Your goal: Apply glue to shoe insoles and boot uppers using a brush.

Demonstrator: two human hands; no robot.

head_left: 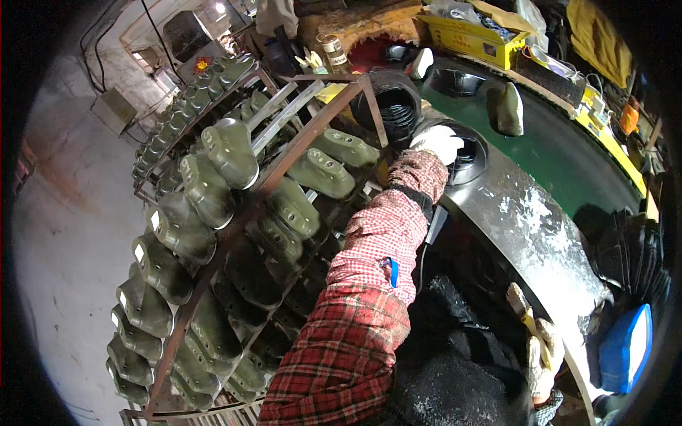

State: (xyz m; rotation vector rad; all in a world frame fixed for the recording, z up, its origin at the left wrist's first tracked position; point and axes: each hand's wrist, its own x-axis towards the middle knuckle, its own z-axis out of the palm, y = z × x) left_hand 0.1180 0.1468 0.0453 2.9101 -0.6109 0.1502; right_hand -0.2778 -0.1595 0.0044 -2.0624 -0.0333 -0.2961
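Workshop clutter rings a curved dark surface (540, 234), green farther off and scuffed white nearer the person.

Left hand (439, 142), in a white glove, reaches into a round hole (469, 153) in that surface; its fingers curl over the hole's near rim, but whether they pinch anything inside I cannot tell. Just left of the hole stands a black ribbed cylinder (393, 106), open end toward the camera. Beyond the hole lies a second hole (455, 82), and right of it a grey-green boot form (509, 108) stands on the green part.

Right hand (540, 355), in a soiled glove, rests well below the hole at the surface's near edge, fingers closed on a yellowish strip (522, 309).

Left of the hole, a rusty metal rack (213, 270) carries rows of olive boots (213, 188), soles outward: more than twenty, too crowded to count exactly. A yellow box (469, 35) sits far behind the hole, and a blue container (625, 348) low to its right.

Risk, as I judge it: the plaid sleeve (383, 234) passes close to the rack's angled bar and could snag, and the hand in the hole could be caught if the surface turns.
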